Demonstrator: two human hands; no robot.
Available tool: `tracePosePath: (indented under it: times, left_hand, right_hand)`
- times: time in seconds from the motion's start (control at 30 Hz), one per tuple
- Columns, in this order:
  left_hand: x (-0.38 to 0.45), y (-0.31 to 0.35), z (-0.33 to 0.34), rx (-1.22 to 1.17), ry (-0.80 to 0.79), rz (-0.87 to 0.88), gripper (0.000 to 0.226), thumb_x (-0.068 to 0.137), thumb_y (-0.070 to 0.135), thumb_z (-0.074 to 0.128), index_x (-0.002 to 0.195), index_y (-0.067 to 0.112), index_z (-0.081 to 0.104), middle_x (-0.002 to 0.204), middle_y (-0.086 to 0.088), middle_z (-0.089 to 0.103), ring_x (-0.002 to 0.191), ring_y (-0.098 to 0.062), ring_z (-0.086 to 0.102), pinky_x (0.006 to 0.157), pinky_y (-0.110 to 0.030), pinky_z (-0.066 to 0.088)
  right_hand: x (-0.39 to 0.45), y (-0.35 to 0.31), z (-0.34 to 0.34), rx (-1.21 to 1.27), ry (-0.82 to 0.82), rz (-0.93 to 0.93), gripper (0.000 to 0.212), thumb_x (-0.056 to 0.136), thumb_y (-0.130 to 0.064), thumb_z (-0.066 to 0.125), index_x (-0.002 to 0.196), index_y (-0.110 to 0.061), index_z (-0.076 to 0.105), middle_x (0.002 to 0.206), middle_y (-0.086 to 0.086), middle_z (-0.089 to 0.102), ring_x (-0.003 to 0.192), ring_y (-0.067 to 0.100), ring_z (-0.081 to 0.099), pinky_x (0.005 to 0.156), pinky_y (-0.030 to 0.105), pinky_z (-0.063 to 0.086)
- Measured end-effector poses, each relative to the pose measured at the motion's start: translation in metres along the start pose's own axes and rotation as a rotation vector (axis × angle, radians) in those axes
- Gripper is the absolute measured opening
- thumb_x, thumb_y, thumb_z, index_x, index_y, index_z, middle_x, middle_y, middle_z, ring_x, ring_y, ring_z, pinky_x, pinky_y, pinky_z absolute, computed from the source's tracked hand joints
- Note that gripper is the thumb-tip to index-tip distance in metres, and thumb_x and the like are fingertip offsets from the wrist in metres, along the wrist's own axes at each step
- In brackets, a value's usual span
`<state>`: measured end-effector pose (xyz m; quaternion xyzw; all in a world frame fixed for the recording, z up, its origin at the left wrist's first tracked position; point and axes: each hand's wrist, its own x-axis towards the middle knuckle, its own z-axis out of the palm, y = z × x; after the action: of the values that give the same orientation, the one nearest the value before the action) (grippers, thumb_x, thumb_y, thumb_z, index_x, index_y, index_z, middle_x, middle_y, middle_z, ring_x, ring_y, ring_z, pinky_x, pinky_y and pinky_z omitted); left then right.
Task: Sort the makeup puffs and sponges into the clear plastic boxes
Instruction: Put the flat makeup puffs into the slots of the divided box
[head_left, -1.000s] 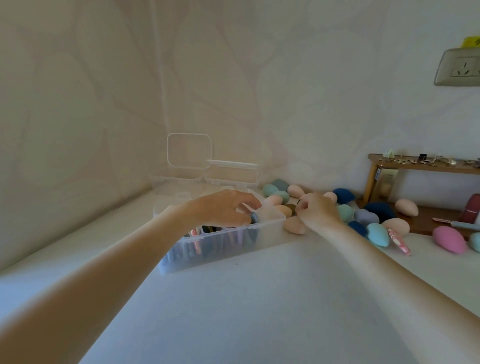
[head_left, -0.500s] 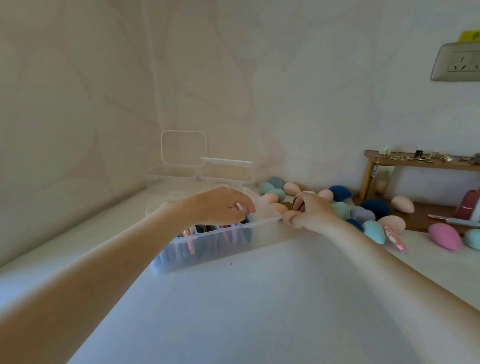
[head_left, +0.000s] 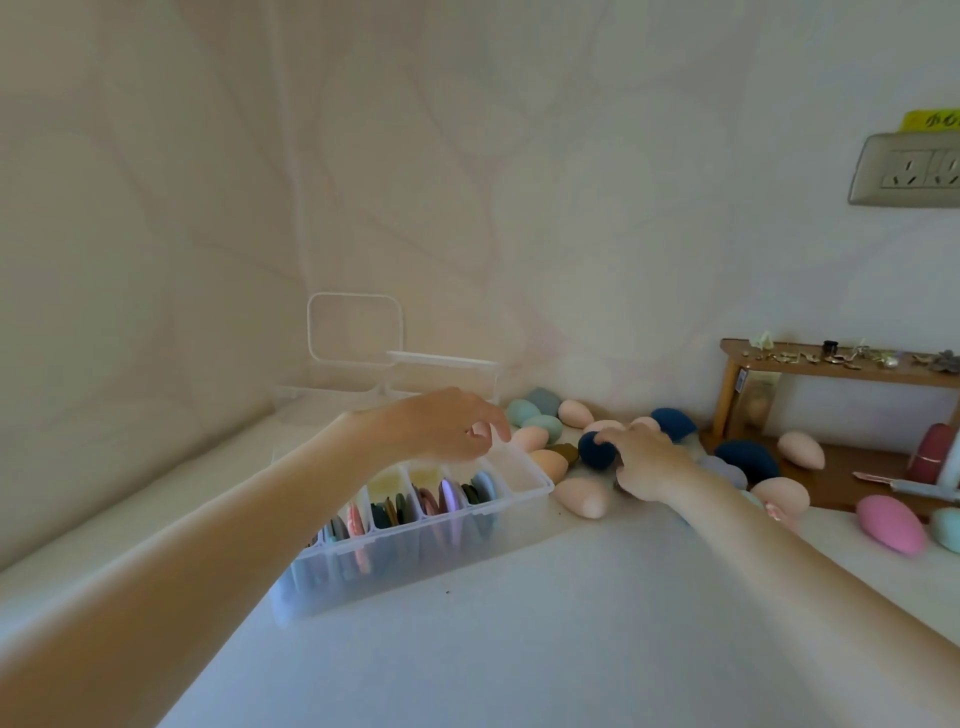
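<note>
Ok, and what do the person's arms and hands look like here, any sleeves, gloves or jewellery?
Both forearms are bare right up to the frame edge, with no sleeve showing. The left hand and the right hand wear no gloves, and no watch, bracelet or ring is visible. The picture is too soft to rule out nail polish.

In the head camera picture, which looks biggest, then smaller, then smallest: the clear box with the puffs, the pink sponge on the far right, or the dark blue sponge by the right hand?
1. clear box
2. pink sponge
3. dark blue sponge, though it lies farther away, so this is unsure.
</note>
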<state>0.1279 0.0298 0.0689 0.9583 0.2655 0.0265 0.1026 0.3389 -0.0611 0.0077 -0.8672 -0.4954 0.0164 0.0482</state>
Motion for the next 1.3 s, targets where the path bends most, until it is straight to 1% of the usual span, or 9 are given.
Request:
tracePosePath:
  times: [0.13,0.27,0.5,0.63,0.77,0.9,1.07,1.2,1.3]
  left_hand:
    - [0.004,-0.004,0.000,-0.020,-0.013,0.005,0.037,0.091,0.009,0.041,0.119,0.026,0.058,0.118,0.005,0.059,0.095,-0.008,0.049,0.089,-0.020,0.038]
    - [0.005,-0.005,0.004,-0.041,-0.018,0.011,0.035,0.092,0.010,0.042,0.120,0.024,0.058,0.114,0.007,0.058,0.094,-0.006,0.050,0.084,-0.017,0.037]
    - [0.001,-0.009,0.010,-0.085,-0.025,0.004,0.037,0.089,0.009,0.043,0.116,0.030,0.058,0.109,0.012,0.057,0.095,-0.008,0.056,0.090,-0.021,0.046]
    - [-0.008,-0.009,0.016,-0.083,-0.016,0.003,0.039,0.090,0.008,0.046,0.122,0.028,0.054,0.122,0.009,0.055,0.097,-0.007,0.054,0.081,-0.012,0.042]
    - [-0.015,-0.013,0.017,-0.029,0.001,0.005,0.044,0.088,0.007,0.045,0.128,0.025,0.049,0.128,0.003,0.053,0.115,-0.012,0.050,0.098,-0.022,0.037]
    - [-0.020,-0.014,0.012,-0.044,0.031,-0.012,0.047,0.088,0.006,0.046,0.132,0.022,0.045,0.131,0.004,0.051,0.120,-0.011,0.048,0.100,-0.022,0.037]
    - [-0.014,0.000,0.016,-0.065,0.038,0.009,0.040,0.088,0.007,0.048,0.127,0.017,0.049,0.129,0.003,0.056,0.120,-0.012,0.051,0.101,-0.020,0.036]
    - [-0.008,0.004,0.020,-0.100,0.032,-0.009,0.037,0.089,0.008,0.048,0.125,0.015,0.048,0.126,0.005,0.061,0.105,-0.009,0.055,0.092,-0.018,0.038]
    - [-0.004,0.006,0.021,-0.048,0.007,-0.022,0.035,0.091,0.009,0.046,0.125,0.013,0.050,0.126,0.001,0.061,0.117,-0.015,0.054,0.102,-0.024,0.037]
  right_hand:
    - [0.004,-0.002,0.007,-0.042,0.051,0.009,0.046,0.094,-0.010,0.048,0.139,-0.016,0.039,0.137,0.011,0.036,0.117,0.028,0.047,0.092,0.032,0.043]
    - [0.006,-0.007,0.001,-0.062,0.146,0.025,0.015,0.094,-0.025,0.051,0.097,-0.013,0.060,0.103,0.009,0.050,0.097,0.027,0.052,0.069,0.029,0.038]
    - [-0.006,-0.024,-0.031,0.329,0.437,-0.074,0.026,0.092,-0.013,0.049,0.068,-0.009,0.060,0.088,0.011,0.048,0.089,0.029,0.048,0.066,0.033,0.039]
    - [-0.019,-0.059,-0.047,0.534,0.404,-0.191,0.015,0.085,-0.011,0.059,0.100,-0.011,0.059,0.082,0.002,0.058,0.081,0.022,0.058,0.066,0.030,0.046]
    - [-0.031,-0.082,-0.036,0.462,0.314,-0.265,0.016,0.085,-0.006,0.054,0.088,-0.015,0.040,0.068,-0.001,0.059,0.057,0.016,0.059,0.050,0.026,0.041]
    - [-0.034,-0.091,-0.015,0.386,0.253,-0.251,0.011,0.082,-0.009,0.057,0.079,-0.014,0.049,0.086,0.007,0.063,0.078,0.027,0.064,0.063,0.033,0.047]
    - [-0.035,-0.093,-0.002,0.409,0.198,-0.264,0.016,0.089,-0.013,0.050,0.090,-0.009,0.065,0.063,-0.004,0.051,0.063,0.015,0.051,0.050,0.021,0.032]
    - [-0.044,-0.090,-0.008,0.322,0.137,-0.331,0.018,0.095,-0.014,0.043,0.105,-0.007,0.056,0.092,0.005,0.057,0.082,0.021,0.054,0.068,0.027,0.041]
    - [-0.048,-0.085,-0.012,0.346,0.034,-0.380,0.015,0.093,-0.012,0.042,0.104,-0.012,0.051,0.096,0.004,0.058,0.086,0.022,0.056,0.074,0.032,0.045]
